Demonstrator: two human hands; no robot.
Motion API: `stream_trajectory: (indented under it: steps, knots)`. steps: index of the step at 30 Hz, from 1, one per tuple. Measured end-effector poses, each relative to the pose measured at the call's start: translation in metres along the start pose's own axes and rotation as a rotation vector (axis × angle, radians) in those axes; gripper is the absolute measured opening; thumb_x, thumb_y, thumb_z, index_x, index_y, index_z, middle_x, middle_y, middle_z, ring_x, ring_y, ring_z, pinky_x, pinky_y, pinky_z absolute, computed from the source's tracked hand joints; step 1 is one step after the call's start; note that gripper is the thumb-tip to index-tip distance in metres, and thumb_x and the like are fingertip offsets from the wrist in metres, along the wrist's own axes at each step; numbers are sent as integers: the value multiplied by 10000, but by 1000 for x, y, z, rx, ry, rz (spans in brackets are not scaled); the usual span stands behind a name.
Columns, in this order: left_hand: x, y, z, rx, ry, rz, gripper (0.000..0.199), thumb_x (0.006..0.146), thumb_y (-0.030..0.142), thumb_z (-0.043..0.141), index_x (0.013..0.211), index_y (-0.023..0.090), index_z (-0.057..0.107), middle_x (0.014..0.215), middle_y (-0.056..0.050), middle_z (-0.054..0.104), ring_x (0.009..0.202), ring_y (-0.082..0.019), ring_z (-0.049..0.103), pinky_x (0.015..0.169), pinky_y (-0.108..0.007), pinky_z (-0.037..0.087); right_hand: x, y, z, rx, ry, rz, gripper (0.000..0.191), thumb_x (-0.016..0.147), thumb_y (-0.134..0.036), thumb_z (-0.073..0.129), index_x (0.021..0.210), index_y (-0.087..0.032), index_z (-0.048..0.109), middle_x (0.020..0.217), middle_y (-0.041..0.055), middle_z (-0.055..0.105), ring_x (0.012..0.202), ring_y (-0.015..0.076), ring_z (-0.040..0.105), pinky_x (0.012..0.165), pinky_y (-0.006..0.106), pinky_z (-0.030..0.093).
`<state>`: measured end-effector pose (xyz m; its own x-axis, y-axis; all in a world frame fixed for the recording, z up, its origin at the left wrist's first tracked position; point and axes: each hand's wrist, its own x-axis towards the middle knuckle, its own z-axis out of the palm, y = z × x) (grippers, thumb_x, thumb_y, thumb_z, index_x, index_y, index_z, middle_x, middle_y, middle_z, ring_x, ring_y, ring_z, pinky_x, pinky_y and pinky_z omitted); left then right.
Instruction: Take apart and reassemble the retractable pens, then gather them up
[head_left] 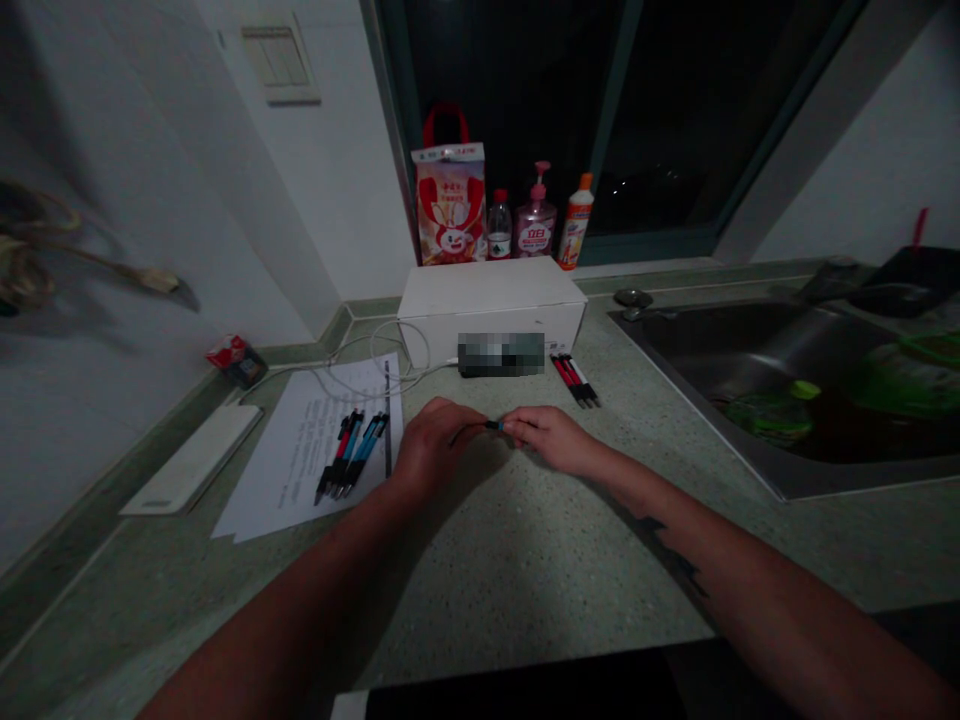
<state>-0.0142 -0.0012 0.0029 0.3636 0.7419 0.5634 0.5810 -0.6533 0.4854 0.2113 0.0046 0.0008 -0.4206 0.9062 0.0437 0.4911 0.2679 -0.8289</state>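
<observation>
Over the middle of the counter, my left hand (436, 438) and my right hand (551, 437) meet fingertip to fingertip. Between them is a slim black and blue pen (493, 425), pinched from both sides. Most of it is covered by my fingers, and I cannot tell whether it is in one piece. Left of my left hand, several red, black and blue pens (351, 455) lie on printed paper sheets (289, 440). Beyond my right hand, a small row of red, black and white pens (575, 380) lies on the counter.
A white box (491, 290) stands behind my hands, with a pixelated device (500, 356) and white cable before it. Bottles (535, 225) and a red bag (451, 205) stand by the window. A sink (750, 400) lies right, a white flat block (191, 460) left.
</observation>
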Motion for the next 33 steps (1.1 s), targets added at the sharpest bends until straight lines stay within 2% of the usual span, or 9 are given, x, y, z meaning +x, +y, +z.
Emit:
stream_trajectory:
  steps: [5, 9, 11, 13, 16, 18, 23, 29, 33]
  knots:
    - [-1, -3, 3, 7, 130, -62, 80, 927, 241, 667, 943, 239, 746, 893, -31, 763, 857, -214, 693, 829, -367, 562, 4, 6, -2, 63, 184, -35, 222, 915, -374, 624, 941, -183, 734, 844, 41, 732, 791, 181, 664, 761, 314, 511]
    - [-1, -3, 3, -33, 208, -172, 63, 905, 257, 667, 931, 212, 702, 875, -27, 730, 786, -190, 673, 766, -331, 547, 10, 12, -10, 409, 374, 50, 314, 840, -468, 713, 998, -198, 688, 801, 29, 707, 717, 184, 670, 650, 322, 558]
    - [-3, 0, 4, -93, 145, -200, 49, 892, 243, 658, 916, 206, 678, 856, -18, 711, 770, -177, 667, 746, -308, 541, 11, 12, -13, 600, 442, 52, 362, 789, -495, 775, 996, -218, 669, 825, 25, 719, 766, 191, 701, 663, 326, 590]
    - [-5, 6, 8, -171, 15, -190, 44, 884, 226, 647, 921, 204, 660, 847, -10, 700, 757, -165, 662, 735, -290, 538, 11, 9, -13, 724, 477, 49, 413, 740, -496, 829, 1005, -231, 655, 877, 29, 746, 822, 200, 726, 692, 334, 616]
    - [-10, 16, 13, -234, -190, -162, 63, 874, 219, 658, 934, 206, 649, 871, -10, 695, 759, -158, 657, 723, -280, 532, 10, 4, -10, 815, 479, 72, 496, 691, -485, 877, 1038, -242, 620, 871, 24, 769, 785, 201, 740, 660, 334, 630]
    - [-13, 21, 16, -225, -263, -167, 60, 873, 221, 668, 927, 207, 646, 881, -13, 685, 768, -160, 652, 719, -282, 523, 9, 3, -9, 826, 474, 74, 517, 663, -481, 900, 1013, -241, 605, 829, 11, 766, 749, 198, 741, 634, 329, 633]
    - [-15, 22, 19, -194, -293, -164, 40, 877, 212, 666, 906, 203, 640, 869, -16, 660, 780, -163, 636, 737, -292, 505, 9, 3, -7, 777, 461, 48, 459, 673, -491, 900, 901, -224, 605, 756, -9, 734, 714, 187, 736, 625, 326, 644]
    - [-14, 21, 19, -203, -297, -172, 42, 873, 213, 664, 904, 200, 638, 863, -13, 644, 770, -161, 625, 735, -294, 495, 10, 5, -6, 771, 468, 48, 495, 686, -499, 890, 977, -233, 591, 778, -17, 734, 714, 197, 743, 604, 339, 648]
    - [-14, 23, 17, -209, -305, -178, 42, 865, 200, 662, 900, 197, 639, 863, -14, 637, 765, -160, 619, 732, -294, 489, 10, 7, -6, 748, 456, 45, 472, 698, -503, 882, 944, -228, 586, 776, -8, 733, 718, 199, 746, 614, 341, 650]
